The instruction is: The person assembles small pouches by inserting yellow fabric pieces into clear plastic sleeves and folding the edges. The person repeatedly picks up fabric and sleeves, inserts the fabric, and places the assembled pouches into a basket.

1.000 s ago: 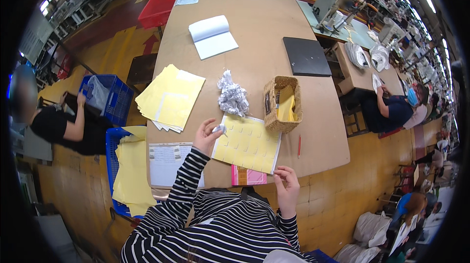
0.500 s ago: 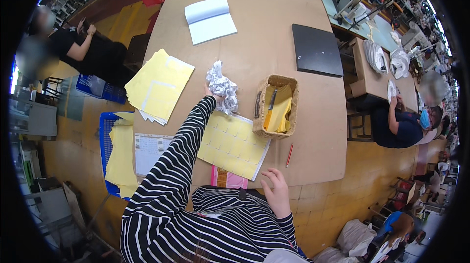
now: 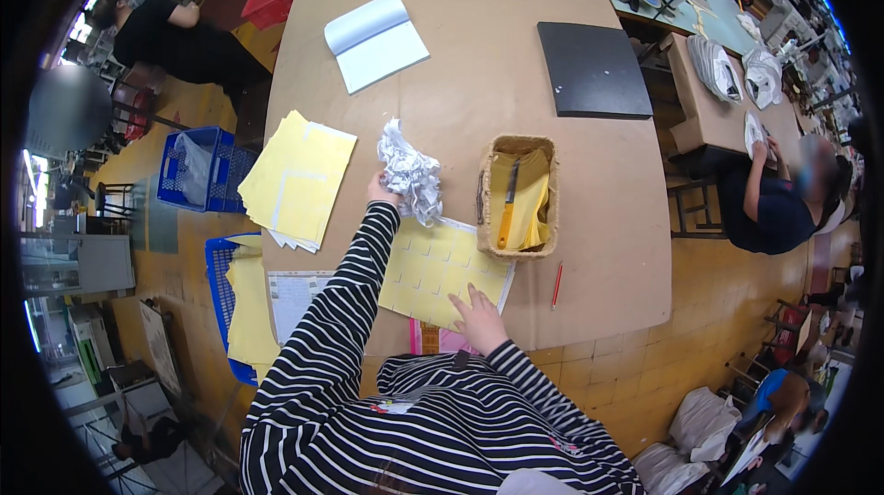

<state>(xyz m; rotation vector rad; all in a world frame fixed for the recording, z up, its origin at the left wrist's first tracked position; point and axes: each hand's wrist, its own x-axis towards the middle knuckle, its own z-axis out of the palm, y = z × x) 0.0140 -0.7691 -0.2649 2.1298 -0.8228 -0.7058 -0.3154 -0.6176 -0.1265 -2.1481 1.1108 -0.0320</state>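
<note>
My left hand [image 3: 381, 189] reaches forward to a wad of crumpled white paper [image 3: 411, 173] and grips its left side; the paper hides most of the fingertips. The wad sits at the far edge of a yellow sheet [image 3: 433, 265] marked with rows of small white lines. Over that sheet's near right part is my right hand [image 3: 478, 318], open, its fingers spread and holding nothing. Just past the sheet's right corner stands a wicker basket [image 3: 550, 214] with yellow cards and an orange-handled cutter knife [image 3: 506, 219]. A red pencil [image 3: 557, 286] lies to the right.
Left on the table are fanned yellow sheets [image 3: 299, 184] and a written sheet [image 3: 293, 297]. An open notebook [image 3: 378, 42] and a black board [image 3: 594, 69] lie farther off. A blue crate [image 3: 221, 279] stands beside the table. A person [image 3: 769, 200] works at the right.
My right hand has moved forward and left from the table's front edge onto the yellow sheet. My left hand stays at the crumpled paper. The whole view has shifted slightly.
</note>
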